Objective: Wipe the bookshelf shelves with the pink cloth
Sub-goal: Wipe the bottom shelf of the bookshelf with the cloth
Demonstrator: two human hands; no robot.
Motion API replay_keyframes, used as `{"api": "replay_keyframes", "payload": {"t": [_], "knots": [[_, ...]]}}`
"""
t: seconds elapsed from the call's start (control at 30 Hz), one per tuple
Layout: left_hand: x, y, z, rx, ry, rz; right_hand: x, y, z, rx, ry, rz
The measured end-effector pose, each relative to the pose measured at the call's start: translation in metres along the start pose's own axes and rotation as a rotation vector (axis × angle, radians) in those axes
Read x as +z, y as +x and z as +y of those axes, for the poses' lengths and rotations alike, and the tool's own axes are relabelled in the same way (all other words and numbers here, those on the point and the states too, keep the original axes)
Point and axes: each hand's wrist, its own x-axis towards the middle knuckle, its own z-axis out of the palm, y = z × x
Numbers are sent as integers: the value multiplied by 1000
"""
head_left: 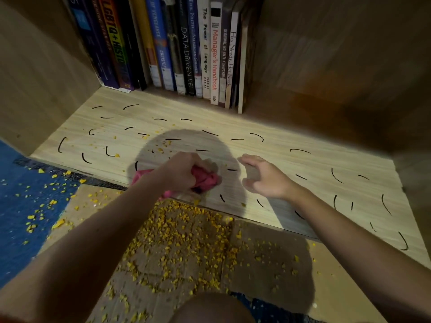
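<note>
My left hand (180, 170) grips the crumpled pink cloth (205, 179) near the front edge of the light wooden shelf (291, 169), at its middle. A tail of the cloth sticks out to the left under my wrist. My right hand (263, 174) hovers just right of the cloth with fingers loosely spread, holding nothing. The shelf board carries many short black curved marks and a few yellow crumbs on its left half.
A row of upright books (186, 50) stands at the back left of the shelf. Below the front edge lies brown cardboard (268, 264) covered with several yellow crumbs (184, 231). Blue carpet (21, 213) lies at left. Shelf side walls close in left and right.
</note>
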Motion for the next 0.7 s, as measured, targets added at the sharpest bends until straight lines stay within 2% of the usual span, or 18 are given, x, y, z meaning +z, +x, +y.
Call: {"api": "replay_keyframes", "payload": {"t": [0.07, 0.13, 0.3, 0.53, 0.6, 0.7], "knots": [[0, 10, 7, -24, -55, 101, 3, -12, 1, 19, -83, 44], [5, 25, 17, -33, -5, 127, 5, -21, 1, 18, -221, 46], [16, 40, 34, -51, 142, 5, 9, -40, 2, 70, -448, -47], [10, -19, 7, 87, 8, -268, 9, -60, 10, 89, -414, -49], [12, -31, 1, 117, 7, -238, 13, -64, 6, 72, -386, -31], [11, -31, 13, 141, -49, -57, 19, -69, 3, 63, -382, 6]]}}
